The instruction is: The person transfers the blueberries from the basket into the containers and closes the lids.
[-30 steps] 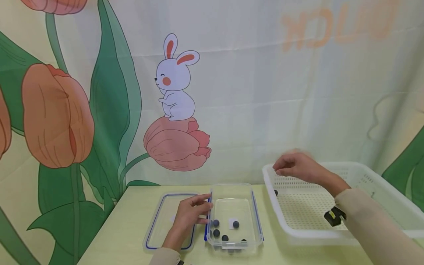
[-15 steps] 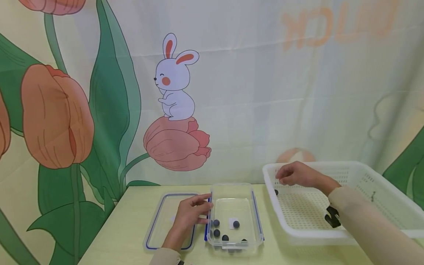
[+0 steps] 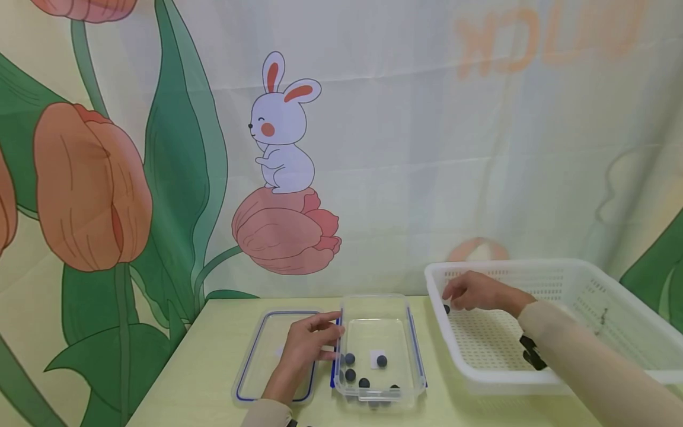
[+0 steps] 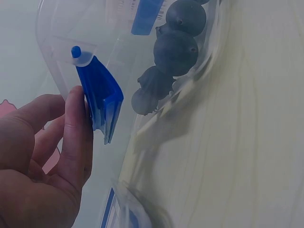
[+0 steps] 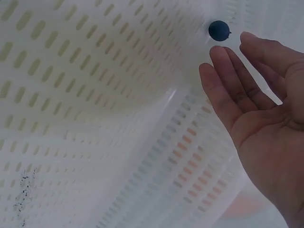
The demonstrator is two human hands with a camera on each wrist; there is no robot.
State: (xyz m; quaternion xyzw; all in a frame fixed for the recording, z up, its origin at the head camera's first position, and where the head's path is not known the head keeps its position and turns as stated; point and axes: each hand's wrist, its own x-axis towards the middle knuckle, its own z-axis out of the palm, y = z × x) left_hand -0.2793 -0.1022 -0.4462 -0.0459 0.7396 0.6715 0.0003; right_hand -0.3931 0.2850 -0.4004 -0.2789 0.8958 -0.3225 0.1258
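In the head view my left hand (image 3: 309,341) touches the left side of a clear plastic box (image 3: 376,308) with its fingers extended. The left wrist view shows those fingers beside a blue latch (image 4: 102,97) on the box wall. Several dark blueberries (image 4: 176,53) lie in the box, mostly towards its near end. My right hand (image 3: 480,292) reaches down into a white plastic basket (image 3: 459,362) at its back left. One blueberry (image 5: 219,31) lies just beyond its fingertips, and nothing is held. The right fingers are lightly bent, with thumb and fingers apart.
A clear lid (image 3: 253,356) with a blue seal lies flat left of the box, partly under my left forearm. Behind the pale table (image 3: 181,367) hangs a printed curtain (image 3: 384,148). The basket's raised rim stands right of the box.
My right hand has lowered from above the basket's back rim into the basket, towards the blueberry at its left side. The left hand has stayed against the box.
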